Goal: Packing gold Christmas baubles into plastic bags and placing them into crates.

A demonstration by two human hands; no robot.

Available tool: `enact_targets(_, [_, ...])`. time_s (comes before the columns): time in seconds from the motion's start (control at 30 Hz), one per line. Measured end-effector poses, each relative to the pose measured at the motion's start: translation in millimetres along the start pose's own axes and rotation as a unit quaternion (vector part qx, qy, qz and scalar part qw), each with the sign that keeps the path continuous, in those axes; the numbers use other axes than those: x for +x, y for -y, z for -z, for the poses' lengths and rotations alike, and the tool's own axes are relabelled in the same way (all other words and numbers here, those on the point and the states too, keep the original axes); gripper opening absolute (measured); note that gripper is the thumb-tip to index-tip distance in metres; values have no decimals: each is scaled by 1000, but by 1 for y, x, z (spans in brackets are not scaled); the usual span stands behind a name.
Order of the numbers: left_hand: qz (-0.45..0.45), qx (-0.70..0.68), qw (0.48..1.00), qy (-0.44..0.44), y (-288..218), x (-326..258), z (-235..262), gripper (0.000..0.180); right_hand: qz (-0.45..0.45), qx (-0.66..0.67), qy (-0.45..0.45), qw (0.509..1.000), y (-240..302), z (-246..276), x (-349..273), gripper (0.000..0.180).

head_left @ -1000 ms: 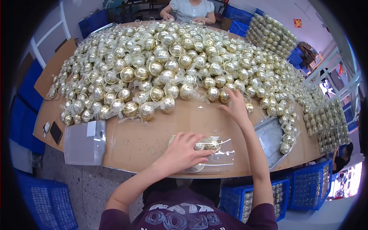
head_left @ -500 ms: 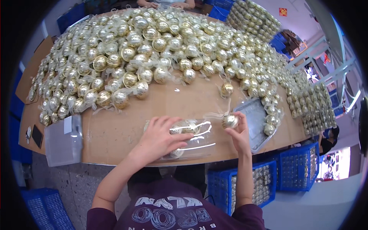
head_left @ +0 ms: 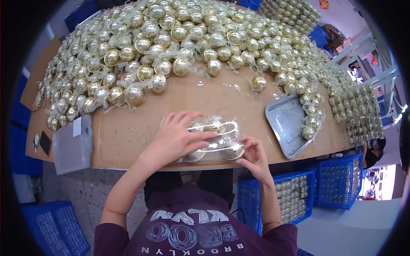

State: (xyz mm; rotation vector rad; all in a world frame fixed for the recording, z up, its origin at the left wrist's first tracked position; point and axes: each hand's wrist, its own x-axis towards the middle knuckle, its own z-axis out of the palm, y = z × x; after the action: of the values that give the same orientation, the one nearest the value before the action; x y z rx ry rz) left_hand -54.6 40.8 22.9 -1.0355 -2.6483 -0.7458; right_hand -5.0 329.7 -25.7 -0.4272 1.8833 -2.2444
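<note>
A clear plastic box [head_left: 228, 126] lies near the front edge of the table, with several gold balls [head_left: 215, 123] inside it. My left hand [head_left: 173, 136] lies over its left part, fingers spread across the top and holding it in place. At the box's right end my right hand [head_left: 255, 160] pinches another gold ball [head_left: 234, 151] between thumb and fingers. That ball sits at the lower right corner, seen partly through the plastic. How far inside it is, I cannot tell.
A great heap of gold balls with pale ribbons [head_left: 145, 47] covers the far table. One ball [head_left: 259, 83] lies apart. To the right is a grey tray [head_left: 284, 121]; to the left, a flat clear plastic sheet [head_left: 68, 149] and a phone [head_left: 45, 143]. Blue crates [head_left: 245, 198] stand below.
My right hand has brought the gold ball left and nearer to me, from beside the box to its right end. My left hand stays on the box. The view has shifted slightly.
</note>
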Motion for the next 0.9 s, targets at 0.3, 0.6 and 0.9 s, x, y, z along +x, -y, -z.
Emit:
enact_targets(0.3, [-1,0,1000,-1,-1,0,0,32,-114,2,21,993,4,-12,23,42])
enact_targets(0.6, [-8,-14,1000,27,1,2,2,46,-170,-120,118,971,2,6,42,42])
enact_targets(0.9, [9,-17,999,47,1,3,4,60,-97,-54,51,993,-4,4,51,18])
